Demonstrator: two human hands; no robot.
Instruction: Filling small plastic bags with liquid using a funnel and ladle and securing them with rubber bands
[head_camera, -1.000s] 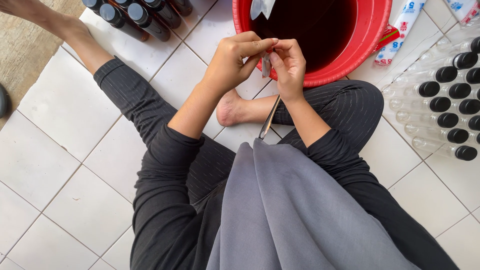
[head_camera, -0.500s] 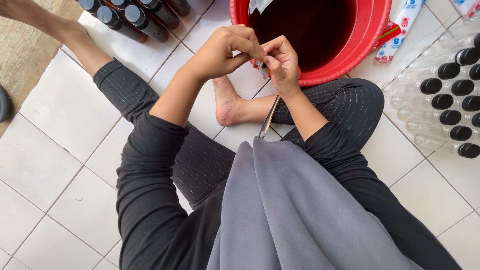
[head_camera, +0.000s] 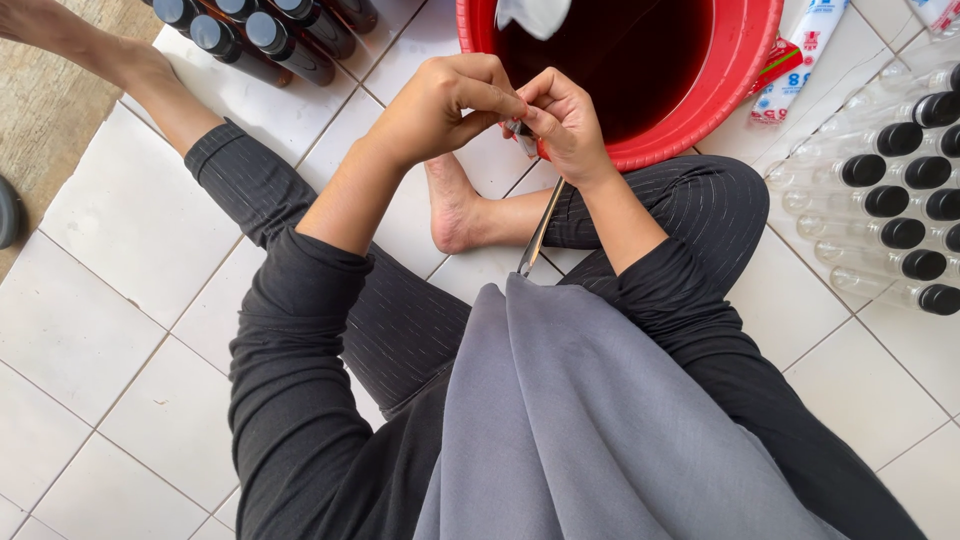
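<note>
hands are brought tightly together over the near rim of the red tub (head_camera: 735, 95). a second ago the left hand (head_camera: 440, 105) was held a little apart and higher, with its fingers spread toward the right hand (head_camera: 570, 125); now the gap is closed and both sets of fingertips are pinched on one small pale thing (head_camera: 520, 128) between them. what that thing is cannot be told, since it is almost wholly covered by fingers. the left hand is curled shut with thumb and forefinger pressed on it, and the right hand is closed too, gripping the same small thing and also a long thin knife (head_camera: 540, 232) whose blade hangs down along the right wrist toward the grey cloth (head_camera: 600, 420).

the shift is judged to mean that fine fingertip work on the small thing is now under way, rather than a reach or a change of grip. the tub of dark red liquid is unmoved, as are the dark filled bottles (head_camera: 260, 35) at upper left and the clear capped bottles (head_camera: 890, 200) laid in rows on the white tiles (head_camera: 120, 290) at right. a bare foot (head_camera: 452, 205) is tucked just below the hands.
</note>
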